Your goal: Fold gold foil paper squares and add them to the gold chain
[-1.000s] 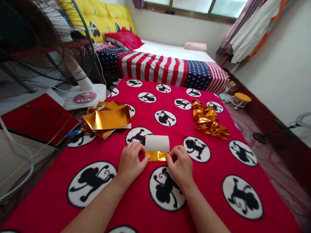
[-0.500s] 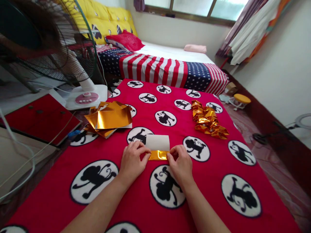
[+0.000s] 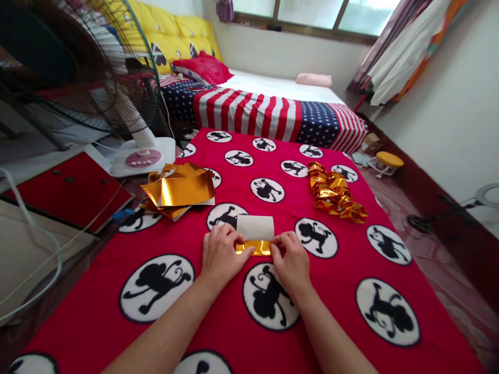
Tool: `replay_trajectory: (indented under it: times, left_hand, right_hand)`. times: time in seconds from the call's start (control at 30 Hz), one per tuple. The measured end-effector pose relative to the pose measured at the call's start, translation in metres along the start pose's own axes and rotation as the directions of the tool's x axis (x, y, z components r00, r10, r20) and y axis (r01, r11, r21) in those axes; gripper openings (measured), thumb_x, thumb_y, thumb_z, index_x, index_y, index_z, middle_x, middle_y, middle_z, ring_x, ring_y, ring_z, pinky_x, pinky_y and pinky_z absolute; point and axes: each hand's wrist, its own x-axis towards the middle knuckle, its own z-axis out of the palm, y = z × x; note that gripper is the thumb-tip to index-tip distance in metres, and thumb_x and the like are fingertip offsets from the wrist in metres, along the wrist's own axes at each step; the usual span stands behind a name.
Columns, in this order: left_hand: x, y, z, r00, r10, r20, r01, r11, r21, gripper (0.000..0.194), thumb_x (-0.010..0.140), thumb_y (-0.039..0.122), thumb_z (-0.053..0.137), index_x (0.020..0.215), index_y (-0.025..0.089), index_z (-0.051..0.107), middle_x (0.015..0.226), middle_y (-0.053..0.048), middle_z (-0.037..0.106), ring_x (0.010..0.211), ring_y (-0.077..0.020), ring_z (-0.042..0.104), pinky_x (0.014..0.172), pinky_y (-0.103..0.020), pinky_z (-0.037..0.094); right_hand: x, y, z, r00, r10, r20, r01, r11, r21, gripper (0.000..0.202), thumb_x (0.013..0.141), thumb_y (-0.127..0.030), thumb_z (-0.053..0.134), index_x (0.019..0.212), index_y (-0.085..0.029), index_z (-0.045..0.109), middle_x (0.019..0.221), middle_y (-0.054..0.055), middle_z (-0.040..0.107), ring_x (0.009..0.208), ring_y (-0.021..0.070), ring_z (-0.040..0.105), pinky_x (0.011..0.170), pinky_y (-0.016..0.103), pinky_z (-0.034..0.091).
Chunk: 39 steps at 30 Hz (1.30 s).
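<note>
Fingers (image 3: 238, 238) of two hands (image 3: 221, 254) (image 3: 293, 262) hold one folded gold-and-grey sheet (image 3: 255, 227).

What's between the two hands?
In the head view, paper, its near part folded gold side up, lies between the left hand and right hand.

Past the gold-and-white paper (image 3: 255, 227) between my hands, a lane of open red cloth (image 3: 290, 195) runs to the far edge, with the stack of gold sheets (image 3: 187, 189) blocking the left and the folded gold pieces (image 3: 331, 192) the right. The fan base (image 3: 144, 156) stands just behind that stack, while I have free room sideways, outward of my left hand (image 3: 223, 253) and right hand (image 3: 290, 262).
</note>
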Motion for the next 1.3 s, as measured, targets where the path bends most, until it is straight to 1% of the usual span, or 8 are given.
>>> replay_trajectory:
  times: [0.17, 0.23, 0.3, 0.47, 0.77, 1.13, 1.23, 1.3]
  left_hand:
    - [-0.001, 0.001, 0.0, 1.0, 0.007, 0.014, -0.007, 1.0, 0.013, 0.02, 0.075, 0.043, 0.072, 0.076, 0.024, 0.066, 0.092, -0.003, 0.063, 0.098, -0.0252, 0.051, 0.081, -0.04, 0.036]
    - [-0.001, -0.001, -0.001, 1.0, 0.004, 0.031, -0.005, 1.0, 0.028, 0.018, 0.081, 0.041, 0.066, 0.077, 0.023, 0.066, 0.093, -0.004, 0.063, 0.097, -0.0248, 0.051, 0.079, -0.039, 0.036]
    - [0.0, -0.002, -0.001, 0.998, 0.001, 0.055, -0.004, 0.999, 0.045, 0.017, 0.089, 0.035, 0.056, 0.08, 0.023, 0.065, 0.095, -0.004, 0.064, 0.096, -0.024, 0.051, 0.078, -0.039, 0.036]
    - [0.001, -0.003, -0.001, 0.997, 0.006, 0.07, -0.01, 0.999, 0.051, 0.02, 0.093, 0.027, 0.047, 0.085, 0.023, 0.065, 0.098, -0.004, 0.064, 0.098, -0.0236, 0.051, 0.078, -0.039, 0.036]
    - [-0.002, -0.001, 0.0, 0.999, 0.021, 0.042, -0.022, 1.0, 0.022, 0.008, 0.081, 0.032, 0.065, 0.08, 0.024, 0.065, 0.095, -0.003, 0.062, 0.099, -0.0247, 0.051, 0.083, -0.04, 0.037]
    - [-0.003, -0.008, -0.004, 0.996, 0.092, 0.003, -0.092, 0.995, 0.031, 0.012, 0.087, 0.024, 0.058, 0.083, 0.024, 0.069, 0.103, -0.005, 0.065, 0.102, -0.0254, 0.055, 0.084, -0.041, 0.042]
    - [-0.008, 0.003, -0.004, 0.969, 0.235, -0.074, -0.232, 0.971, 0.05, 0.022, 0.092, 0.019, 0.048, 0.095, 0.021, 0.07, 0.127, -0.009, 0.061, 0.121, -0.0277, 0.05, 0.101, -0.047, 0.039]
    - [-0.011, 0.012, -0.001, 0.912, 0.409, -0.022, -0.41, 0.911, -0.047, 0.03, 0.095, 0.026, 0.046, 0.117, 0.02, 0.065, 0.141, -0.01, 0.052, 0.134, -0.0262, 0.041, 0.112, -0.045, 0.033]
  right_hand:
    - [-0.012, -0.026, 0.005, 0.982, -0.182, -0.053, 0.178, 0.981, -0.072, 0.024, 0.091, -0.023, 0.051, 0.112, -0.017, 0.062, 0.127, 0.013, 0.057, 0.122, 0.0289, 0.049, 0.106, 0.049, 0.036]
    - [-0.021, -0.043, 0.013, 0.957, -0.287, 0.046, 0.287, 0.958, -0.001, 0.046, 0.094, -0.029, 0.049, 0.137, -0.014, 0.046, 0.147, 0.015, 0.043, 0.139, 0.0289, 0.034, 0.116, 0.052, 0.025]
    - [-0.029, -0.057, 0.023, 0.924, -0.332, 0.189, 0.318, 0.943, 0.099, 0.069, 0.094, -0.038, 0.049, 0.151, -0.01, 0.023, 0.157, 0.016, 0.027, 0.146, 0.0267, 0.022, 0.118, 0.047, 0.026]
    - [-0.037, -0.065, 0.038, 0.927, -0.278, 0.253, 0.254, 0.959, 0.125, 0.091, 0.092, -0.052, 0.048, 0.154, -0.006, 0.0, 0.161, 0.019, 0.012, 0.149, 0.0287, 0.01, 0.118, 0.051, 0.023]
    - [-0.041, -0.034, 0.028, 0.913, -0.269, 0.307, 0.318, 0.94, -0.122, 0.095, 0.088, -0.064, 0.048, 0.153, -0.003, 0.015, 0.159, 0.021, 0.014, 0.149, 0.0285, 0.008, 0.119, 0.05, 0.023]
    - [-0.042, -0.01, 0.0, 0.906, -0.225, 0.358, 0.339, 0.892, -0.298, 0.086, 0.085, -0.049, 0.06, 0.152, -0.009, 0.025, 0.16, 0.015, 0.015, 0.149, 0.0279, 0.011, 0.118, 0.05, 0.022]
    - [-0.044, -0.009, 0.003, 0.909, -0.241, 0.34, 0.347, 0.89, -0.295, 0.084, 0.085, -0.049, 0.059, 0.152, -0.008, 0.027, 0.159, 0.015, 0.017, 0.149, 0.0289, 0.012, 0.118, 0.051, 0.021]
    - [-0.045, -0.009, 0.004, 0.912, -0.246, 0.329, 0.347, 0.891, -0.293, 0.079, 0.087, -0.046, 0.055, 0.151, -0.008, 0.029, 0.159, 0.015, 0.019, 0.148, 0.0292, 0.014, 0.119, 0.051, 0.02]
